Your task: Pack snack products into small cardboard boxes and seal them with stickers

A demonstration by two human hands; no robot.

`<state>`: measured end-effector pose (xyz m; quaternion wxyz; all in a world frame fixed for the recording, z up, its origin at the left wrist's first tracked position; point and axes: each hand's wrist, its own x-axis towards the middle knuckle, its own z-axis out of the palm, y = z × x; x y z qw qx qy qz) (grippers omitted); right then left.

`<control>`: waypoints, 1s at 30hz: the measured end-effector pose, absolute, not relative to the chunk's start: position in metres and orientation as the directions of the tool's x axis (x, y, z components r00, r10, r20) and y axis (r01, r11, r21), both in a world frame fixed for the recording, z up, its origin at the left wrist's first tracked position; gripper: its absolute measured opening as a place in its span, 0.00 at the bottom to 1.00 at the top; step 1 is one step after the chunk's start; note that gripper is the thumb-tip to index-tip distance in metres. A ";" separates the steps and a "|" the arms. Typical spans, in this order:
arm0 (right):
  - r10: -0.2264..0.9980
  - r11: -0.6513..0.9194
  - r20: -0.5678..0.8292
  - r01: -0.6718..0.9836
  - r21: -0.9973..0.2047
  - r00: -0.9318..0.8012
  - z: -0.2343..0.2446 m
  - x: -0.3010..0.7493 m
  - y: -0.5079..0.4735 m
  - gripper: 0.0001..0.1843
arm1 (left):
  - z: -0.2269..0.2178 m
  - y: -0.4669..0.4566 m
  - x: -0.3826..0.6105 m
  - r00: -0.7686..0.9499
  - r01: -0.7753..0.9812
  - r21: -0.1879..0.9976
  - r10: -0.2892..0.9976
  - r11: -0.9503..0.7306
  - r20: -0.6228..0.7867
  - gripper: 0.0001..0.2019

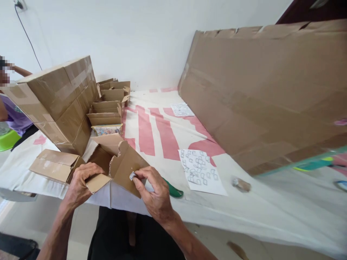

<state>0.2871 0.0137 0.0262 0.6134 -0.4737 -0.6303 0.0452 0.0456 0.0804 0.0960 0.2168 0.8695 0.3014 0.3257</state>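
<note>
Well, open box (120, 171): being held at the tabletop's (165, 171) near edge, toward its left corner.
Left hand (84, 178): gripping the box's near flap, fingers curling over it.
Right hand (154, 191): pinching a small sticker (132, 176) between thumb and fingertips, right at the box's side.
Paper sheet (202, 171): lying beyond that hand, rightward.
Box stack (63, 95): standing toward the tabletop's left edge.

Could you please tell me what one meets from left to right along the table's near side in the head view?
Small carton, left hand, right hand, green handle, nearer paper sheet, small brown object.
</note>
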 end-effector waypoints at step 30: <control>0.587 0.627 0.787 0.507 -0.591 0.191 0.031 0.281 -0.011 0.12 | 0.100 0.078 0.050 0.594 0.442 0.509 0.667 -0.738 0.450 0.04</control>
